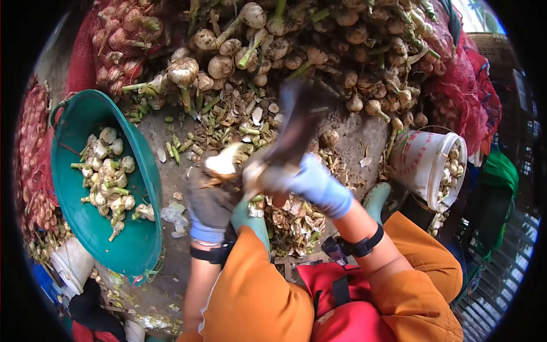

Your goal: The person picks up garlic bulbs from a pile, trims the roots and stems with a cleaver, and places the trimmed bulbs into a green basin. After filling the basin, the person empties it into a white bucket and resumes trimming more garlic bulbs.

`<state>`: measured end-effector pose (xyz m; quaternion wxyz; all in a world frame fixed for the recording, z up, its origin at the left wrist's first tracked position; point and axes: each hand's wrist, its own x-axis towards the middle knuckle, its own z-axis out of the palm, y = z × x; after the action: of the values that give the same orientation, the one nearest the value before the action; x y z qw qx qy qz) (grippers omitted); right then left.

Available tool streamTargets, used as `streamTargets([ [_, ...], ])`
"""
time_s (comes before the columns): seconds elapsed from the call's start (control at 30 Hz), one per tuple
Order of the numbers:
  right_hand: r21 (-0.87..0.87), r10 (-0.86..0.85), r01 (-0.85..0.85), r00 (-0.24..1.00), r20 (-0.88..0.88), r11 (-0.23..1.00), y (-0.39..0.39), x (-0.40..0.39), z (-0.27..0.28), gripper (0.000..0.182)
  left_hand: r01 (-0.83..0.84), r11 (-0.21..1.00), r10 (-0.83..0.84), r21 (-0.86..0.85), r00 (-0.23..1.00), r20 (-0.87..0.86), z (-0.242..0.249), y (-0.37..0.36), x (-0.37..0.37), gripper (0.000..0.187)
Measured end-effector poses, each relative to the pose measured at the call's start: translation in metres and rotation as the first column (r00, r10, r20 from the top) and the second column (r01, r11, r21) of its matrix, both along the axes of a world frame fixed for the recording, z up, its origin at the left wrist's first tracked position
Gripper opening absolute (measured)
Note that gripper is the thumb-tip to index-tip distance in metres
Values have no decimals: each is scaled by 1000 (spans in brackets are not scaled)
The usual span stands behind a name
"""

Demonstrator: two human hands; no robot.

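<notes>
My left hand [211, 199], in a grey and blue glove, is closed around a garlic bulb [225, 161] with pale, trimmed flesh showing. Close beside it, my right hand [313, 183] in a light blue glove grips a knife [293, 125]. Its broad dark blade points up and away from me and is smeared by motion. Garlic trimmings [296, 225] lie beneath both hands, between my boots. To my left, a green tub [149, 188] holds several garlic bulbs [108, 171] with shortened stems.
Ahead rises a large heap of untrimmed garlic [273, 45]. Red mesh sacks [464, 85] flank it on both sides. A tipped white bucket [421, 162] with garlic pieces inside lies at the right. Cut stems [179, 149] litter the floor near the tub.
</notes>
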<state>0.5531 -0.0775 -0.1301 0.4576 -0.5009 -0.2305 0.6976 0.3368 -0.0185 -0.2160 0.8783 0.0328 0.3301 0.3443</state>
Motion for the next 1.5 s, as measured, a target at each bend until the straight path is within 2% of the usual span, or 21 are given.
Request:
streamTargets([
  [0.03, -26, 152, -154, 986, -69, 988, 11, -12, 21, 40, 80, 996, -80, 51, 997, 11, -6, -5, 6, 46],
  [0.07, 228, 36, -150, 897, 440, 962, 5, -24, -29, 40, 136, 987, -127, -89, 987, 101, -10, -6, 5, 46],
  [0.13, 237, -104, -182, 540, 835, 954, 30, 4, -37, 36, 236, 938, -196, -253, 965, 174, 0, -7, 8, 47],
  [0.17, 283, -230, -136, 314, 921, 949, 40, 20, -55, 35, 333, 905, -285, -264, 937, 203, -3, -11, 2, 48],
  [0.3, -108, 45, -150, -370, 928, 983, 74, 78, -114, 29, 540, 836, -522, -100, 838, 160, -7, -26, -1, 56],
  [0.5, -284, 213, -210, -305, 928, 936, 82, 83, -130, 23, 209, 958, -206, -198, 978, 36, -17, -5, 0, 46],
  [0.6, 137, -100, -96, 321, 942, 986, 59, 41, -97, 23, 62, 998, -57, 32, 986, -155, -15, 4, 4, 47],
  [0.67, 138, -210, 159, 795, 569, 978, 38, 2, -79, 26, 20, 978, 43, 209, 955, -292, -14, 9, 11, 50],
  [0.73, 2, -362, 364, 928, 92, 932, 23, -34, -80, 31, 221, 847, 29, 483, 889, -457, -15, 8, 35, 53],
  [0.77, -44, -444, 441, 893, -79, 896, 17, -46, -85, 34, 443, 632, 48, 636, 797, -602, 14, 4, 60, 61],
  [0.83, -173, -563, 536, 776, -285, 827, -1, -34, -64, 39, 567, 550, -78, 613, 766, -639, 0, -5, 63, 77],
  [0.9, -110, -552, 545, 785, -281, 831, -18, -3, -54, 39, 844, -125, 298, 522, 534, -792, 14, 3, 81, 92],
  [0.97, -89, -546, 538, 830, -116, 838, -57, 40, -32, 39, 719, -279, 151, 636, 687, -711, 40, 0, 111, 89],
  [1.07, 100, -491, 492, 789, 369, 865, -103, 101, 31, 42, 571, -265, -104, 777, 784, -612, 69, 6, 150, 77],
  [1.1, 73, -640, 651, 710, 292, 755, -118, 116, 60, 43, 487, -185, -159, 854, 842, -515, 75, 18, 163, 69],
  [1.13, 227, -541, 560, 493, 681, 797, -141, 138, 79, 43, 391, -72, -89, 917, 914, -397, 66, 38, 172, 52],
  [1.2, 396, -754, 657, 445, 483, 642, -228, 209, 123, 40, 390, 225, 289, 893, 848, -444, 54, 113, 157, 37],
  [1.23, 387, -695, 693, 228, 682, 608, -271, 246, 127, 40, 639, -49, 602, 768, 633, -488, 25, 148, 145, 40],
  [1.3, 245, -431, 658, 134, 892, 712, -284, 257, 149, 39, 925, -157, 757, 346, 338, -560, -19, 185, 135, 49],
  [1.37, 81, -127, 676, 18, 992, 733, -315, 280, 133, 39, 944, -194, 740, 267, 320, -592, 8, 188, 142, 51],
  [1.5, 218, -91, 361, -336, 937, 907, -253, 234, 98, 48, 970, -220, 792, -99, 118, -599, 29, 194, 154, 47],
])
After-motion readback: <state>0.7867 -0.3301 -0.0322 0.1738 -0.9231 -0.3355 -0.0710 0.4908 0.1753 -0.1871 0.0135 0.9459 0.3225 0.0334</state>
